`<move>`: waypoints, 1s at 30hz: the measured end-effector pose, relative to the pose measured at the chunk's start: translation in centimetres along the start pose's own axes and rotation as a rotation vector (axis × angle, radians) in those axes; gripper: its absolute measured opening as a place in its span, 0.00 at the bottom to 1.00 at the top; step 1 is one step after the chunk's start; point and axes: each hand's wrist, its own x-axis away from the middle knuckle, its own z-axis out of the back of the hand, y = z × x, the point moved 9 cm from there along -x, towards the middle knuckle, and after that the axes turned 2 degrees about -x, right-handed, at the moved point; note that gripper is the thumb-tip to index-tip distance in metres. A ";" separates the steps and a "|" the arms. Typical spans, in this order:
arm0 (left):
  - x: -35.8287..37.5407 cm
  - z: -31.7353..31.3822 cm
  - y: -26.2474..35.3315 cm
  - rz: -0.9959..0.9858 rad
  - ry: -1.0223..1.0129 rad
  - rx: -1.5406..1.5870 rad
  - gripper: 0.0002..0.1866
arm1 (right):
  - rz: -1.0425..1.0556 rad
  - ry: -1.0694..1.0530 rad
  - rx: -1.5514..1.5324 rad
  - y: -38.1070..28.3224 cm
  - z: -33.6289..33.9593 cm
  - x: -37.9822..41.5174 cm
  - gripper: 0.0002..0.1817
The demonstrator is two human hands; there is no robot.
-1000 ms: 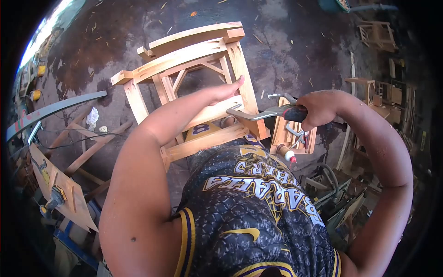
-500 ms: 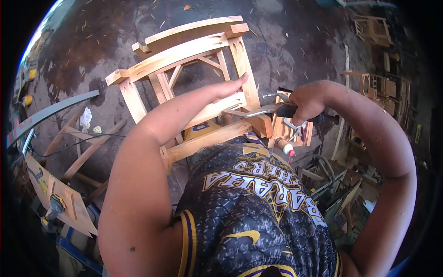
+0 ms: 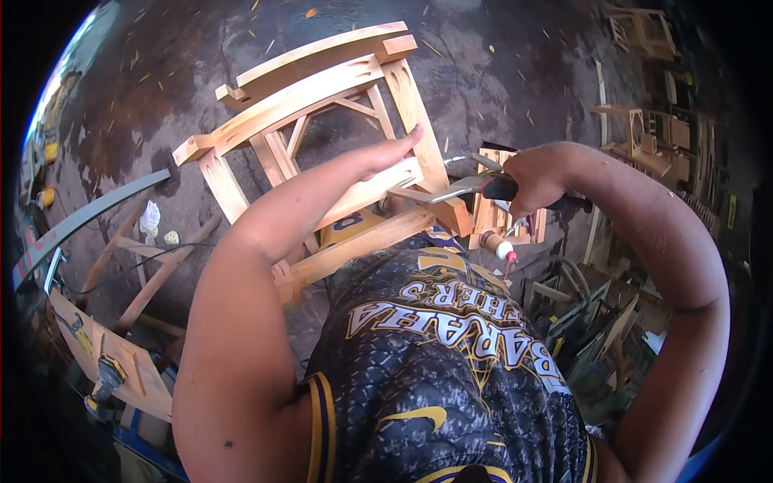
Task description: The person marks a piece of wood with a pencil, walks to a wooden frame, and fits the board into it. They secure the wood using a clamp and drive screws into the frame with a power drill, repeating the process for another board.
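Observation:
A pale wooden chair frame (image 3: 306, 92) with curved rails and mortise slots stands tilted in front of me, its near rail close to my lap. My left hand (image 3: 393, 154) rests on the frame near the right upright, thumb stretched along the wood and the other fingers largely hidden. My right hand (image 3: 538, 177) is closed around the dark handles of a pliers-like metal clamp (image 3: 463, 189). Its silver jaws point left, overlapping the corner where the lower rail meets the upright.
A glue bottle (image 3: 501, 246) with a red tip lies beside a small wooden piece with tools on it. At left are a cordless drill (image 3: 105, 375) on a board and a grey curved strip (image 3: 88, 211). Wooden frames and offcuts (image 3: 668, 133) line the right side.
The clamp has turned slightly in my right hand, its jaws now showing broader. The chair frame and left hand sit a little further left in view.

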 end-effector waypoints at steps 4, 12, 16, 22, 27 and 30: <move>-0.6 0.4 -0.5 -0.002 0.012 -0.039 0.48 | 0.010 0.095 0.042 -1.0 0.4 0.9 0.20; -0.5 0.8 -0.3 -0.044 0.063 -0.152 0.47 | 0.023 0.148 0.012 -1.2 0.1 1.4 0.17; -0.7 0.5 -0.7 -0.016 -0.004 -0.168 0.47 | 0.010 0.209 0.125 -1.3 0.2 1.1 0.17; -0.1 0.8 -0.1 -0.043 0.060 -0.222 0.40 | -0.067 0.238 0.152 -1.3 0.5 1.5 0.17; -0.2 1.2 -0.2 -0.013 0.109 -0.286 0.29 | -0.116 0.260 0.135 -0.9 0.4 1.3 0.17; -1.0 1.5 -0.8 -0.003 0.094 -0.371 0.23 | -0.105 0.225 0.174 -1.0 0.2 1.4 0.17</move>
